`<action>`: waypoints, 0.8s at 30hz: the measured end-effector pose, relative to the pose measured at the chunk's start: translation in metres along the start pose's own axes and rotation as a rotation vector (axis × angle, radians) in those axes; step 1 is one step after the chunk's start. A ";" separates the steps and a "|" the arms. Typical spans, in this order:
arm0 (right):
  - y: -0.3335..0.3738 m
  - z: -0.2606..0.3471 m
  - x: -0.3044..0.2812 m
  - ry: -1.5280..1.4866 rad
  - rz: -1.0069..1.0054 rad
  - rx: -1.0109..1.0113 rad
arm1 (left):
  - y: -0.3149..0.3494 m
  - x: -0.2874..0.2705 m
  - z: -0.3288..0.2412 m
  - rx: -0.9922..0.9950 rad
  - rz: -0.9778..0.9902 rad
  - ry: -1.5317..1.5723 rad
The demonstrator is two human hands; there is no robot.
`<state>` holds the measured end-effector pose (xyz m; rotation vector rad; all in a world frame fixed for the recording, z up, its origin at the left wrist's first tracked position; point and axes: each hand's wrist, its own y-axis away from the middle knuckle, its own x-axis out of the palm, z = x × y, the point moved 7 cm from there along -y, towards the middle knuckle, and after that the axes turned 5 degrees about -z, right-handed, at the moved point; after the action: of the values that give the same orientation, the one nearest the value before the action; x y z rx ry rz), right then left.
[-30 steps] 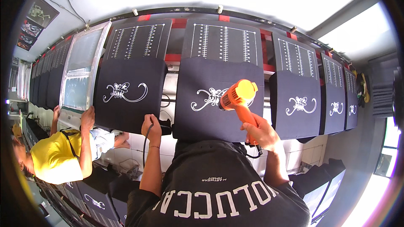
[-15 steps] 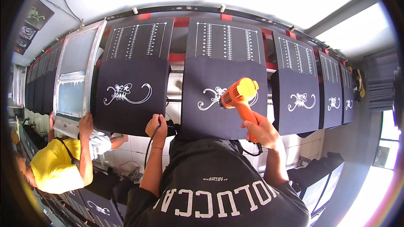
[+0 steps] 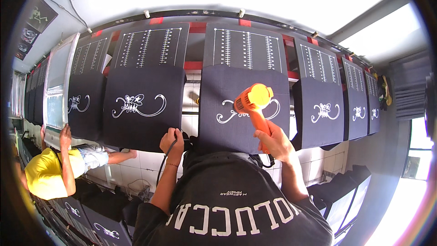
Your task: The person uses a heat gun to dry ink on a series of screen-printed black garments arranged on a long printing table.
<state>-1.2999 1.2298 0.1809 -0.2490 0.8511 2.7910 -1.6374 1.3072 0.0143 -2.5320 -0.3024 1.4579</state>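
Observation:
My right hand (image 3: 276, 141) is wrapped round the handle of an orange heat gun (image 3: 256, 97). The gun's head is over the white line print on a black cloth (image 3: 227, 133) and covers part of that print. This cloth lies on a dark board (image 3: 247, 48) with white ruler scales, directly in front of me. At the board's near left corner, my left hand (image 3: 172, 141) is closed on a black cord (image 3: 159, 173) that hangs down beside my forearm. Left of it, another black cloth (image 3: 141, 130) carries a similar white print.
More boards with printed black cloths (image 3: 321, 127) stand in a row to both sides, on a red frame (image 3: 196, 27). A co-worker in a yellow shirt (image 3: 48, 175) holds a screen-printing frame (image 3: 73, 50) at the left. Behind me are further dark boards (image 3: 348, 184).
The heat gun has shifted slightly left over the print. My left hand still grips the cord. The co-worker has moved left with the frame, uncovering another printed cloth.

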 end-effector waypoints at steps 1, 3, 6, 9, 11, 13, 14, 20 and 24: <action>0.000 0.002 0.003 -0.027 0.042 0.008 | 0.001 0.000 0.000 0.004 0.001 -0.014; 0.000 0.002 0.001 -0.026 0.068 0.023 | 0.001 0.001 0.001 0.000 0.005 -0.020; -0.004 0.000 -0.012 0.015 -0.004 0.002 | 0.001 0.000 0.002 -0.013 0.006 -0.003; -0.006 -0.001 -0.021 0.036 -0.133 -0.016 | 0.002 0.003 0.002 -0.003 -0.009 0.002; -0.007 -0.002 -0.025 0.031 -0.156 -0.010 | 0.002 0.003 0.003 -0.003 -0.006 -0.006; -0.008 -0.010 -0.033 0.022 -0.121 0.003 | 0.001 0.002 0.002 -0.003 -0.001 0.006; -0.007 -0.012 -0.035 0.020 -0.145 0.000 | 0.001 0.002 0.001 -0.002 0.002 0.011; 0.000 -0.016 -0.043 0.038 -0.223 0.011 | 0.001 0.000 0.000 0.009 -0.016 -0.004; 0.007 -0.018 -0.048 0.073 -0.223 0.031 | 0.002 0.002 0.001 0.012 -0.005 -0.001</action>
<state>-1.2533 1.2066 0.1801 -0.4160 0.8269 2.5741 -1.6375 1.3062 0.0117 -2.5193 -0.2982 1.4549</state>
